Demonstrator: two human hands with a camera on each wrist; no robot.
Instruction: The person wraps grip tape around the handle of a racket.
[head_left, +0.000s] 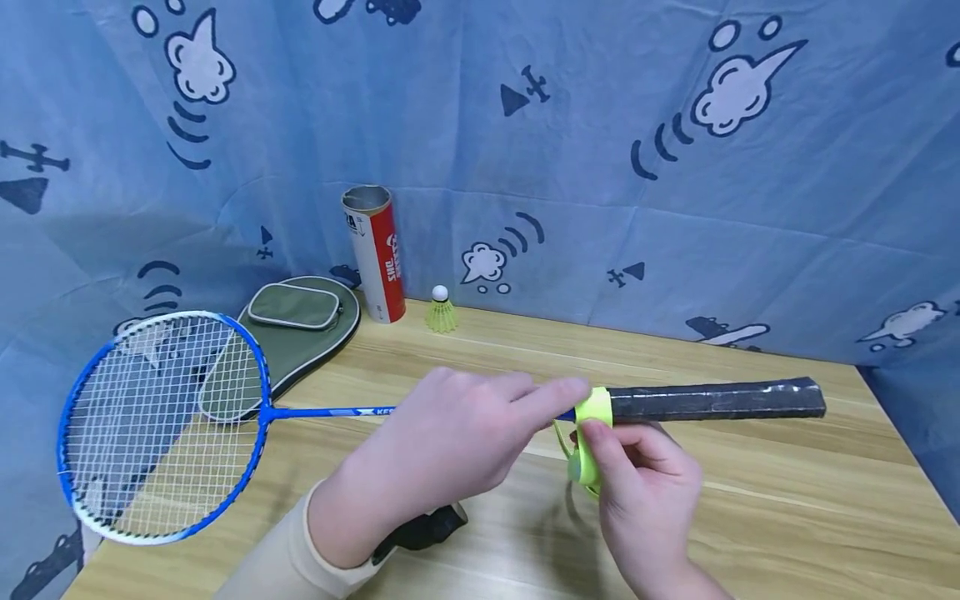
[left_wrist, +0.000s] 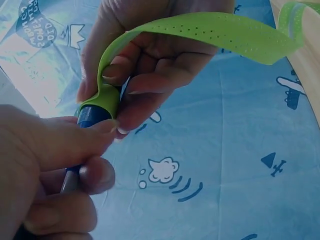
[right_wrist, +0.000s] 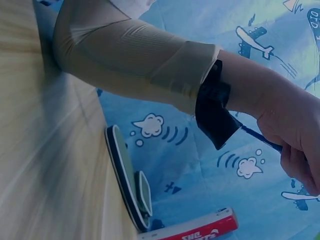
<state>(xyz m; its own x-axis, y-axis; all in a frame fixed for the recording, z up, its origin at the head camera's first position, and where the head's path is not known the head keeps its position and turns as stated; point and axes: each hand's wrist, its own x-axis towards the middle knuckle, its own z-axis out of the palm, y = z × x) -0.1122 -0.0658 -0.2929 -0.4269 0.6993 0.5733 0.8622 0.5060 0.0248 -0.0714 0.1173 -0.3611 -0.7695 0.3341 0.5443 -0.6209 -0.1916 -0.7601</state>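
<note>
A blue and white badminton racket (head_left: pixel 322 412) is held up over the table, its strung head to the left and its dark handle (head_left: pixel 720 401) to the right. My left hand (head_left: pixel 457 429) grips the shaft near the handle, its thumb and finger at the blue cone (left_wrist: pixel 94 115). Around the cone end of the handle passes a yellow-green perforated grip tape (left_wrist: pixel 235 37). My right hand (head_left: pixel 651 492) pinches this tape against the handle from below. In the left wrist view, the tape's loose length trails off to the right. The right wrist view shows the left hand (right_wrist: pixel 295 130) but not the right.
A green racket cover (head_left: pixel 300 346) lies at the back left, partly behind the strings. Beside it stand an open red and white shuttlecock tube (head_left: pixel 378 258) and a yellow shuttlecock (head_left: pixel 441 315), cork up. Patterned blue cloth (head_left: pixel 480 125) hangs behind the wooden table (head_left: pixel 787 500).
</note>
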